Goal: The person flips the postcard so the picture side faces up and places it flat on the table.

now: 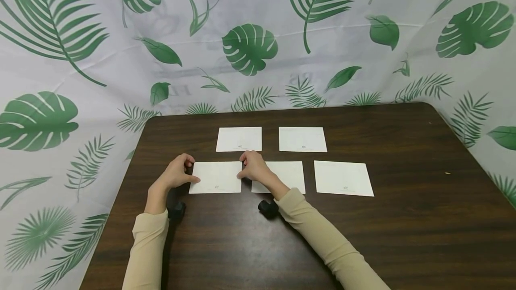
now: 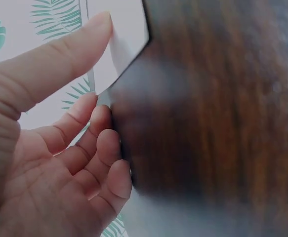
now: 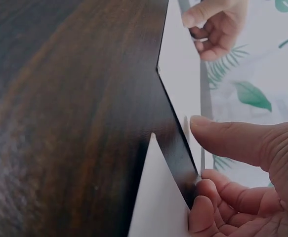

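A blank-looking white card (image 1: 215,177) with a small grey mark near its lower edge lies at the left of the front row. My left hand (image 1: 176,173) holds its left edge, thumb on the face and index finger at the far corner, as the left wrist view shows. At the opposite edge, my right hand (image 1: 258,168) pinches the same card between thumb and fingers. Under my right wrist lies the middle front card (image 1: 288,176), partly covered; the right wrist view shows the fingers close beside this card (image 3: 156,197).
Two more white cards, one left (image 1: 239,139) and one right (image 1: 303,139), form the back row. Another card (image 1: 343,178) lies at the front right. All rest on a dark wooden table (image 1: 411,236) against a leaf-patterned curtain (image 1: 250,8).
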Available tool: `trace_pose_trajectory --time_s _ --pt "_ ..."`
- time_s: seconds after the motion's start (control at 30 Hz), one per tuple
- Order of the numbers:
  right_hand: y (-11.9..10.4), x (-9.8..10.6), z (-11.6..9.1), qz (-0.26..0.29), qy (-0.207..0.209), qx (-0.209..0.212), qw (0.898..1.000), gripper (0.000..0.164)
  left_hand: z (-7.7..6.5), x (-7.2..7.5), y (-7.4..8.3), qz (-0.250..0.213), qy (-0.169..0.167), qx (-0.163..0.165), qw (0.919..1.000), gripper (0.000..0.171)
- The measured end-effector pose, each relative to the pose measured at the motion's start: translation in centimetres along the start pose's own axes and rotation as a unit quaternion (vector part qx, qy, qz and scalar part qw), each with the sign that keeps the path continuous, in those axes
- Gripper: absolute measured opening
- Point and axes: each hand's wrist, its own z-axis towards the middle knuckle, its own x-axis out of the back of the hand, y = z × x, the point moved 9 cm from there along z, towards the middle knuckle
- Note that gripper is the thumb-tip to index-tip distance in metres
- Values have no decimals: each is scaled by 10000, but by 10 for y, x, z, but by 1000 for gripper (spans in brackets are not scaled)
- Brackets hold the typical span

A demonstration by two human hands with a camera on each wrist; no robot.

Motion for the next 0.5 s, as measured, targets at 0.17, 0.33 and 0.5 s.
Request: trace_pose_trajectory --time_s 0.17,0.33,0.5 --pt "-1 0 0 -145 -29 -12 9999 44 0 0 3 -85 3 -15 10000 55" --pt "-3 -1 1 -269 -51 5 9996 39 0 1 5 -97 -14 -48 9999 55" --pt "-3 -6 2 -558 -217 -71 9982 43 0 1 8 -58 -55 -25 10000 55"
